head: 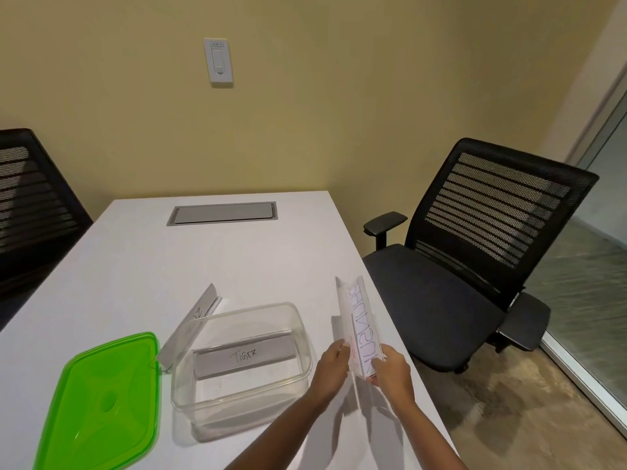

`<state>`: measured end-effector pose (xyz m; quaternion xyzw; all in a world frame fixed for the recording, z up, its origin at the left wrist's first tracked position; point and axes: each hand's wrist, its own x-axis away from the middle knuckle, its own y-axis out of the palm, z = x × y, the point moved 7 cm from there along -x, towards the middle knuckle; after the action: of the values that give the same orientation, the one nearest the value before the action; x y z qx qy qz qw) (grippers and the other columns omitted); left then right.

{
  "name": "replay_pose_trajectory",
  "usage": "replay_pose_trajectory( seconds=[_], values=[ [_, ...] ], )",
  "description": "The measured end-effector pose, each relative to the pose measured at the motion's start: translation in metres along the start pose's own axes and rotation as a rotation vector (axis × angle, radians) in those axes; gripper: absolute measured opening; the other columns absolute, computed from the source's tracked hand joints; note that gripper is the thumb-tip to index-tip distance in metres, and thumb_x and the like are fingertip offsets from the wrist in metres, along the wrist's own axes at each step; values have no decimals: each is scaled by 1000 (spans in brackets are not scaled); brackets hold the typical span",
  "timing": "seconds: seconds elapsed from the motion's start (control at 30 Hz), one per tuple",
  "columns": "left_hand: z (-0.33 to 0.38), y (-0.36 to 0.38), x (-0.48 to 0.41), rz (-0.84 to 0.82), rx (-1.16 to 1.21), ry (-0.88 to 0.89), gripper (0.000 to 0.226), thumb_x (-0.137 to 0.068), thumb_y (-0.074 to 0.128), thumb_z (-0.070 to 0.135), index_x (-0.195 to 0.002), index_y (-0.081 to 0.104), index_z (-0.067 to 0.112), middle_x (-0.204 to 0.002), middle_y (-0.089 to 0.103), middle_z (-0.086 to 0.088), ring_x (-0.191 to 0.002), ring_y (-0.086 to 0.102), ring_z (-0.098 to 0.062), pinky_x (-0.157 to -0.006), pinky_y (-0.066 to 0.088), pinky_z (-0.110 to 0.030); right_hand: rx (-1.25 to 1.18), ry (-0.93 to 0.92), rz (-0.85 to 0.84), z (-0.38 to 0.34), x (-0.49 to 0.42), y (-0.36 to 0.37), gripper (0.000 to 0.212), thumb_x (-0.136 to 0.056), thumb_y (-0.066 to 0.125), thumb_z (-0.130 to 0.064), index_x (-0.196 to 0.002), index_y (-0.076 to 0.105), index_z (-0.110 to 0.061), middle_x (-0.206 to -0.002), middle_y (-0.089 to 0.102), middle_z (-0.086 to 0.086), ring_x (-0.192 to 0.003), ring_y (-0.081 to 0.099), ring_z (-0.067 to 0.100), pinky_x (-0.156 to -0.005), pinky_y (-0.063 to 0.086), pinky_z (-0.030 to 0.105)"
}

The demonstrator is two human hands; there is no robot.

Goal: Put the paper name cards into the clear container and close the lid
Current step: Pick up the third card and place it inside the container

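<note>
Folded white paper card (360, 329) pinched between both hands (363, 368).

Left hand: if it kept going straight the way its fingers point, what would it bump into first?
The left hand already pinches the folded name card it shares with the right hand. Past it, probably only bare table, though depth is unclear.

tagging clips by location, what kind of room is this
Most likely a small office meeting room. A white conference table has a built-in cable hatch, black mesh office chairs stand beside it, and a glass partition closes the right side.
</note>
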<state>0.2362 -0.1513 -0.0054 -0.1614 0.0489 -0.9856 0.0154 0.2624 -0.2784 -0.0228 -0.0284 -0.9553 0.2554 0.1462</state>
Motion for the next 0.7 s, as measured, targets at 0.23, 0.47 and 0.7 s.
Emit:
replay_pose_trajectory(
  seconds=[0.23,0.47,0.7],
  values=[
    [28,-36,13,95,308,-10,49,-97,40,38,-137,34,10,-137,53,-14,-123,54,-34,-103,47,-45,271,-402,57,-41,34,-4,35,-96,46,-21,-130,52,-18,-122,67,4,-103,68,21,-75,60,27],
    [26,-76,24,162,496,-20,52,-92,50,37,-133,41,6,-125,59,-19,-117,57,-32,-102,48,-47,396,-737,108,-69,66,-3,40,-94,50,-15,-132,52,-25,-124,65,-3,-108,63,12,-85,56,25],
    [16,-94,43,213,692,-51,28,-96,45,25,-117,50,7,-107,57,-20,-100,57,-33,-81,50,-36,442,-797,17,-81,77,8,42,-94,50,-13,-133,51,-29,-142,49,0,-127,51,16,-97,51,30]
  ],
)
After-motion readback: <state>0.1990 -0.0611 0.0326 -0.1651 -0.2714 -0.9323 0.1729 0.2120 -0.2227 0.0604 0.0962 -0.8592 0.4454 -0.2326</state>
